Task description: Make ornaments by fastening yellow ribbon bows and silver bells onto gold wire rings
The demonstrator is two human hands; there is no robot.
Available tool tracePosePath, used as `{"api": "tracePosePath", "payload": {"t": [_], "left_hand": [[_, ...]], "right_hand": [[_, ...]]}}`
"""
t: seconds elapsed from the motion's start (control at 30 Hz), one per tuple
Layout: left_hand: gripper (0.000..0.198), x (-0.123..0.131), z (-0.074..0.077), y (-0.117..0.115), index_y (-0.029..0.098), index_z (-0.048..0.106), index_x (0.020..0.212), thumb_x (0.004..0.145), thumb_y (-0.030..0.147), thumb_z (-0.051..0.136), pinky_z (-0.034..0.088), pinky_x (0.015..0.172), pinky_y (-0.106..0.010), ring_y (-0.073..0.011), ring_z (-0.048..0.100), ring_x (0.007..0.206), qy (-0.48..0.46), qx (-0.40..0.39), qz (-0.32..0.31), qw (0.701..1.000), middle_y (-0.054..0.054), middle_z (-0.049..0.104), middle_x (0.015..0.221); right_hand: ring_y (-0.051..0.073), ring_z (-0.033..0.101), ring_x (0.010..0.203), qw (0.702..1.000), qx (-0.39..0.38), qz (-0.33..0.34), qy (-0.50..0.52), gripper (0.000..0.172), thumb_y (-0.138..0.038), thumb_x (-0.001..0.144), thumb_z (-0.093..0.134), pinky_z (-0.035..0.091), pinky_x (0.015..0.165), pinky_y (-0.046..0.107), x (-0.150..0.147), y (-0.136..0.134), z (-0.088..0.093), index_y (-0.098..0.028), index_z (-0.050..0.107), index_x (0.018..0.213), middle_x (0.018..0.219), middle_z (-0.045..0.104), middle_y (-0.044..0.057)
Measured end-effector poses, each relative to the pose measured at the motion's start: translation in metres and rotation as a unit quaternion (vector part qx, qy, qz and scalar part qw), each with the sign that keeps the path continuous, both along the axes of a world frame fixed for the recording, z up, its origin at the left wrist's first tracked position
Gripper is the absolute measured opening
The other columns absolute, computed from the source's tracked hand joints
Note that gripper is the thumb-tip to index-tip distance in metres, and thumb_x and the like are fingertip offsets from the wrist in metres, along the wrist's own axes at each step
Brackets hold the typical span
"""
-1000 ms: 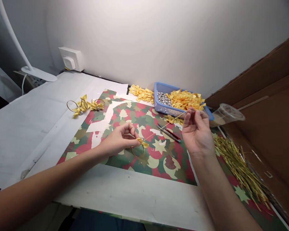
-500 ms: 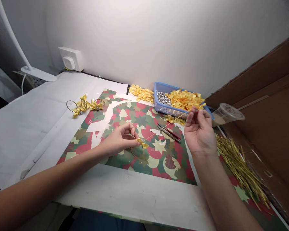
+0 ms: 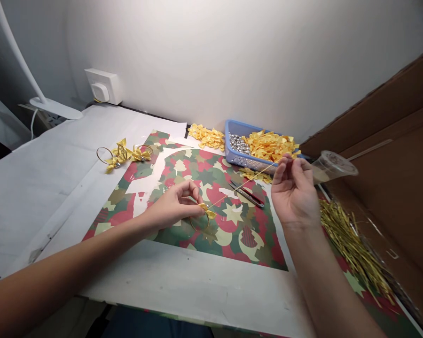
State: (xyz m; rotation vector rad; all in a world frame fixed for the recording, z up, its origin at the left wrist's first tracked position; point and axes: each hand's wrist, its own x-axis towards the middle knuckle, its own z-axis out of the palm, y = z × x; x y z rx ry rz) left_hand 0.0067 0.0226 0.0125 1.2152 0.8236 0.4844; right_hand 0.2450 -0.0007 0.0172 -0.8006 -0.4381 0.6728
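Note:
My left hand (image 3: pixel 181 203) pinches a gold ring (image 3: pixel 200 229) with a small yellow bow (image 3: pixel 210 214) on it, held over the patterned sheet. From the bow a thin gold cord (image 3: pixel 245 181) runs taut up to the right. My right hand (image 3: pixel 293 185), raised by the blue basket's front corner, has its fingertips closed on the cord's other end. Below the cord lie thread snips (image 3: pixel 246 193) with dark red handles. At the left sit several finished-looking gold rings with yellow bows (image 3: pixel 123 156).
A blue basket (image 3: pixel 229 157) holds yellow bows (image 3: pixel 271 146) and silver beads (image 3: pixel 238 144). More bows (image 3: pixel 207 136) lie beside it. To the right are a clear plastic cup (image 3: pixel 334 166), a bundle of gold cords (image 3: pixel 356 253) and cardboard (image 3: pixel 395 164). A white lamp (image 3: pixel 54 108) stands far left.
My right hand has shifted very slightly to the right with the cord still stretched. My left hand and the ring stay nearly in place.

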Motion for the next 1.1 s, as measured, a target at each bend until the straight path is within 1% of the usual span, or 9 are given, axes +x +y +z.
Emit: {"api": "tracePosePath", "payload": {"t": [0.17,0.33,0.53,0.67,0.77,0.87,0.97,1.1], "left_hand": [[0.027,0.0,0.0,0.0,0.02,0.043,0.072,0.063,0.016,0.069,0.043,0.061,-0.024,-0.0118,0.058,0.073,-0.004,0.002,-0.005,1.0,0.002,0.056,0.077],[0.027,-0.001,-0.003,0.001,0.02,0.044,0.072,0.063,0.016,0.069,0.041,0.06,-0.024,-0.0107,0.056,0.071,-0.002,0.004,-0.005,1.0,0.003,0.056,0.078],[0.027,0.0,-0.001,0.0,0.02,0.044,0.071,0.063,0.016,0.069,0.04,0.061,-0.025,-0.0111,0.055,0.071,-0.001,0.006,-0.006,1.0,0.003,0.056,0.077],[0.026,0.0,-0.001,0.0,0.02,0.044,0.071,0.064,0.017,0.069,0.039,0.061,-0.025,-0.0113,0.055,0.072,0.002,0.008,-0.009,1.0,0.003,0.055,0.077],[0.027,-0.001,-0.002,0.001,0.02,0.043,0.071,0.064,0.017,0.068,0.039,0.061,-0.025,-0.0114,0.055,0.072,0.003,0.007,-0.013,1.0,0.003,0.055,0.077],[0.027,-0.001,-0.002,0.001,0.02,0.043,0.071,0.063,0.016,0.068,0.04,0.061,-0.025,-0.0107,0.054,0.071,0.002,0.001,-0.015,1.0,0.003,0.056,0.076],[0.028,-0.001,-0.001,0.0,0.02,0.042,0.071,0.063,0.014,0.068,0.041,0.06,-0.024,-0.0098,0.054,0.068,0.001,-0.006,-0.014,1.0,0.004,0.055,0.075],[0.029,0.001,0.001,0.0,0.019,0.041,0.07,0.063,0.014,0.068,0.043,0.061,-0.024,-0.0094,0.053,0.069,-0.004,-0.012,-0.015,1.0,0.004,0.055,0.075]], "right_hand": [[0.003,0.067,0.071,1.0,0.0,-0.02,-0.006,0.019,-0.013,0.084,0.062,0.056,0.062,0.008,0.004,0.001,-0.002,-0.019,0.06,0.066,0.074,0.068,-0.006],[0.004,0.067,0.075,1.0,0.006,-0.022,-0.013,0.016,-0.014,0.082,0.065,0.057,0.065,0.009,0.014,0.004,-0.009,-0.019,0.062,0.067,0.077,0.069,-0.005],[0.005,0.068,0.08,0.999,0.013,-0.043,-0.007,0.024,-0.013,0.087,0.057,0.059,0.065,0.01,0.031,0.007,-0.014,-0.021,0.062,0.066,0.079,0.07,-0.004],[0.006,0.069,0.081,0.999,0.014,-0.047,-0.009,0.024,-0.014,0.088,0.057,0.06,0.067,0.011,0.037,0.008,-0.017,-0.022,0.062,0.067,0.08,0.07,-0.004],[0.006,0.069,0.079,0.998,0.011,-0.056,0.001,0.027,-0.013,0.089,0.054,0.06,0.067,0.01,0.039,0.009,-0.018,-0.023,0.062,0.065,0.078,0.07,-0.004],[0.004,0.069,0.074,0.998,0.005,-0.064,0.017,0.033,-0.009,0.091,0.05,0.059,0.063,0.007,0.041,0.01,-0.017,-0.022,0.061,0.062,0.074,0.07,-0.004],[0.004,0.069,0.07,0.997,-0.001,-0.066,0.031,0.035,-0.006,0.09,0.05,0.059,0.06,0.007,0.041,0.01,-0.016,-0.022,0.059,0.06,0.072,0.069,-0.004],[0.003,0.068,0.069,0.997,-0.012,-0.061,0.048,0.037,-0.004,0.092,0.045,0.058,0.062,0.006,0.039,0.008,-0.013,-0.019,0.058,0.06,0.07,0.068,-0.003]]}}
